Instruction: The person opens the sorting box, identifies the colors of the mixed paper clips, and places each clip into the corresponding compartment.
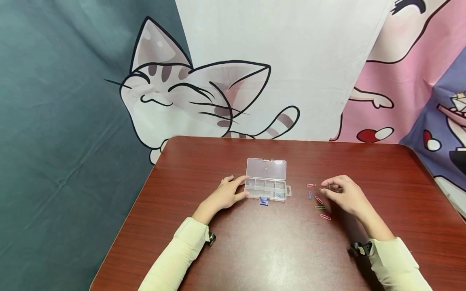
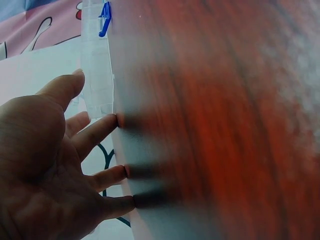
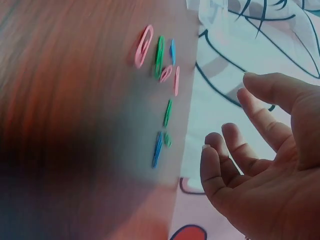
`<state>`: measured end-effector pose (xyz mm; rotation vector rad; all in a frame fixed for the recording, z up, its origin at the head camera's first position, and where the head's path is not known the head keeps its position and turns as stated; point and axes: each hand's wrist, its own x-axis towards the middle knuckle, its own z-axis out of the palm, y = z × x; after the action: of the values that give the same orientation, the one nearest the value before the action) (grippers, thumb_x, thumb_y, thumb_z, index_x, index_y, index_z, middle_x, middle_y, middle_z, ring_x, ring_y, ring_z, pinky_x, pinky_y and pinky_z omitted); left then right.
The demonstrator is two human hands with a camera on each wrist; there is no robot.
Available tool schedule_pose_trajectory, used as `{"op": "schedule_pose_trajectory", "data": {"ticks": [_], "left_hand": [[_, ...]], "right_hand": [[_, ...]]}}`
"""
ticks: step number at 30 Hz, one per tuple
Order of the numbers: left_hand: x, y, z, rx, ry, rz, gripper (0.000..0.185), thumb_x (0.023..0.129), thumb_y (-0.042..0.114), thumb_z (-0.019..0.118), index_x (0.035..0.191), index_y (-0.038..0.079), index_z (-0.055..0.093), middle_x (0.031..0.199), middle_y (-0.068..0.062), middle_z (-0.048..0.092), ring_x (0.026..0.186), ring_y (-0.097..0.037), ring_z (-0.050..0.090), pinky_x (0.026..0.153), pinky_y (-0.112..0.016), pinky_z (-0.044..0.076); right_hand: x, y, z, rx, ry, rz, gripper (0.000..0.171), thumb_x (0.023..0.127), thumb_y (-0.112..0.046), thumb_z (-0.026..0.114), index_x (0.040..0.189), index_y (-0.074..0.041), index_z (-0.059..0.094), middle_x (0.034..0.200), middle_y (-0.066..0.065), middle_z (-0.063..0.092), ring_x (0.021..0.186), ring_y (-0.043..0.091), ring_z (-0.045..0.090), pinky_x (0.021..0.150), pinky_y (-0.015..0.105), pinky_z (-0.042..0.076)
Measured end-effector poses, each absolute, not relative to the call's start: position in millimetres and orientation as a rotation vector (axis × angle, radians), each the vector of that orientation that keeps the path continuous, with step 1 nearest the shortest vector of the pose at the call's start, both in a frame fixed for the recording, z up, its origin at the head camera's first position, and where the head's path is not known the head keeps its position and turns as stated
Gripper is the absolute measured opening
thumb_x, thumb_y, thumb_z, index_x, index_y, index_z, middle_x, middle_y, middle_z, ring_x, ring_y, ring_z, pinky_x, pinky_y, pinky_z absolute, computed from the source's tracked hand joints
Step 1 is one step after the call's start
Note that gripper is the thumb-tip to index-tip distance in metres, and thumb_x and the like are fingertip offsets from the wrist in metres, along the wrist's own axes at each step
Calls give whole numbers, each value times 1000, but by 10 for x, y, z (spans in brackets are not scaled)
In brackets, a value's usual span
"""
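Two hands at a compartment box and scattered paper clips.
Left hand [image 1: 226, 195], fingers straight, touches the clear plastic compartment box [image 1: 267, 180] at frame centre; right hand [image 1: 344, 195], loosely spread and holding nothing, hovers beside coloured paper clips [image 1: 318, 199] right of centre on the reddish-brown wooden table [image 1: 276, 250].

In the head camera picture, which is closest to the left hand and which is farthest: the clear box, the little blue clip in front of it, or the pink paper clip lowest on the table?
Measured from the left hand:
1. Clear box, touching its fingertips, just to the right.
2. Blue clip, at the box's front edge, a bit farther right.
3. Pink paper clip, far across, by the right hand.
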<state>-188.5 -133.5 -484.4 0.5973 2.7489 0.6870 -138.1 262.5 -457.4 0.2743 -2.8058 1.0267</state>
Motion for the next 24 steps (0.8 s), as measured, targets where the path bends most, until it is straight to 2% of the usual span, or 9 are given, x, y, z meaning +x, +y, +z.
{"op": "schedule_pose_trajectory", "data": {"ticks": [5,11,18,24], "left_hand": [[-1888,-1338,-4857,611,2753,680,60,101,44,60,155,25,41,150,-5,54,149,-41,29,121,-62,18],[-1881,-1338,-4860,612,2755,678,60,101,44,60,155,25,41,150,-5,54,148,-42,29,121,-61,18],[-1877,-1338,-4867,608,2760,671,60,101,45,60,155,25,41,150,-6,54,148,-42,29,121,-61,19],[-1882,-1331,-4867,605,2758,670,60,101,44,60,155,26,41,150,-5,53,149,-42,29,121,-61,17]], "right_hand": [[-1331,2762,-4608,219,-2825,1027,16,88,-16,78,102,-8,76,104,11,60,89,16,53,73,22,43],[-1302,2903,-4666,194,-2837,984,14,88,-15,78,101,-10,76,102,11,60,87,5,50,73,23,41],[-1276,2978,-4734,186,-2874,937,14,88,-13,78,101,-7,75,100,14,60,92,22,50,72,28,39],[-1284,3026,-4757,179,-2917,920,15,88,-13,79,101,-5,74,101,17,60,93,29,53,74,37,41]]}}
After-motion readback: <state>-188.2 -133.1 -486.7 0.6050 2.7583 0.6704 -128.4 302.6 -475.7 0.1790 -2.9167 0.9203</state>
